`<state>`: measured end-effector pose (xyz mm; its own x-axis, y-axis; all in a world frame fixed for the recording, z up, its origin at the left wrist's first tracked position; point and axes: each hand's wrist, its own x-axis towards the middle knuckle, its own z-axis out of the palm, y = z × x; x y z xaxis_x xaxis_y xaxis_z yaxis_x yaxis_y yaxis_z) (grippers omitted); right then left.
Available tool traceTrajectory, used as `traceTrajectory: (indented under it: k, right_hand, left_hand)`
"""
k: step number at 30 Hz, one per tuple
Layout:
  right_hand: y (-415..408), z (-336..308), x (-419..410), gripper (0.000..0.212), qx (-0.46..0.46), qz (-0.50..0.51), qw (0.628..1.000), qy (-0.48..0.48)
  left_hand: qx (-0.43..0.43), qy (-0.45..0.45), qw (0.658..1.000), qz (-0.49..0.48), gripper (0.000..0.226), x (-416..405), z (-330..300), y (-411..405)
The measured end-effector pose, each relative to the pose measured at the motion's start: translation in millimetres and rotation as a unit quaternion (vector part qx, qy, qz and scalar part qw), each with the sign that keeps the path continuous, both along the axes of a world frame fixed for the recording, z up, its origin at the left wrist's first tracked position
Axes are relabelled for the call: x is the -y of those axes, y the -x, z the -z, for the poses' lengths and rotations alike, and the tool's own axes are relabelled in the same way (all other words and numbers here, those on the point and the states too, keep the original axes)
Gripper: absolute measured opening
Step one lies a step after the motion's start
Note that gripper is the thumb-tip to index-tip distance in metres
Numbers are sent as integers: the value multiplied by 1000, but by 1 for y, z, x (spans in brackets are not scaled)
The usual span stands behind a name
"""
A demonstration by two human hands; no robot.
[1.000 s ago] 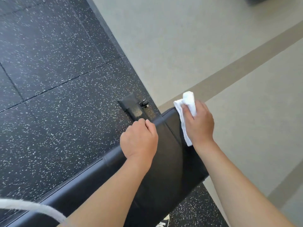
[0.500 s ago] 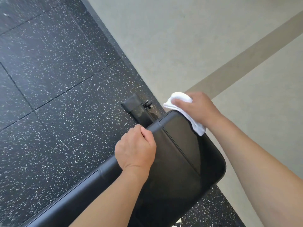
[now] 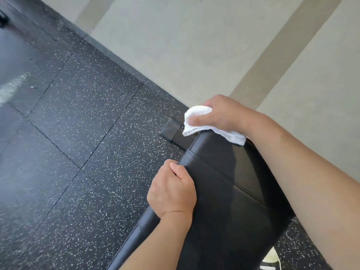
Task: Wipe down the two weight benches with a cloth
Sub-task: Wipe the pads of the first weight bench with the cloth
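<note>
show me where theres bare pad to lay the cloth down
The black pad is bare between the left hand, gripping its left edge, and the right forearm. Its far end is crowded: the right hand holds the cloth there.

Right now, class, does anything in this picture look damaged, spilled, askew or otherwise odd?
Nothing stands out. The right hand holds the white cloth at the end of the black bench pad, the left hand grips the pad's edge, and the pad shows no tear or spill.

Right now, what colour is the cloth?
White, clearest in the head view: the cloth is gripped by the right hand.
</note>
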<state>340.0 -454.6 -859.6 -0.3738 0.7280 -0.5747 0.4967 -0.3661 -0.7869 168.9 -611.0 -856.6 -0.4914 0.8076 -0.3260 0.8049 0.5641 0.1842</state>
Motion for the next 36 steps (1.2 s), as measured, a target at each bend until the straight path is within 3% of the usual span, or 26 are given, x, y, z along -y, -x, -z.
traceTrajectory:
  k: [4, 10, 12, 17, 20, 23, 28, 31, 36]
  right_hand:
    - [-48, -4, 47, 18, 6, 105, 993, -58]
    - [-119, -14, 141, 52, 84, 168, 980, -62]
    - [-115, -14, 137, 49, 88, 163, 981, -63]
    - [-63, -8, 67, 16, 22, 121, 990, -74]
    - [-41, -3, 39, 14, 3, 83, 993, -87]
    - [-54, -4, 58, 8, -29, 121, 988, -93]
    - [-118, -4, 141, 33, 22, 180, 977, -109]
    - [-139, 0, 190, 42, 25, 277, 955, -105]
    - [-126, 3, 189, 31, 50, 321, 940, -103]
  left_hand:
    - [-5, -4, 1000, -3, 43, 1, 2, 1]
    - [-11, -12, 1000, -5, 51, 1, 3, 1]
    - [-15, -9, 1000, -8, 53, 1, 3, 1]
    - [-22, -12, 1000, -10, 50, 0, 3, 1]
    - [-27, -10, 999, -14, 44, 0, 1, -2]
    - [-32, -2, 999, -17, 42, 0, 0, -3]
    - [-30, 3, 999, -10, 37, 0, -1, -4]
    - [-31, 6, 999, -10, 37, 0, -2, -4]
    - [-29, -5, 999, -17, 42, -1, 2, -2]
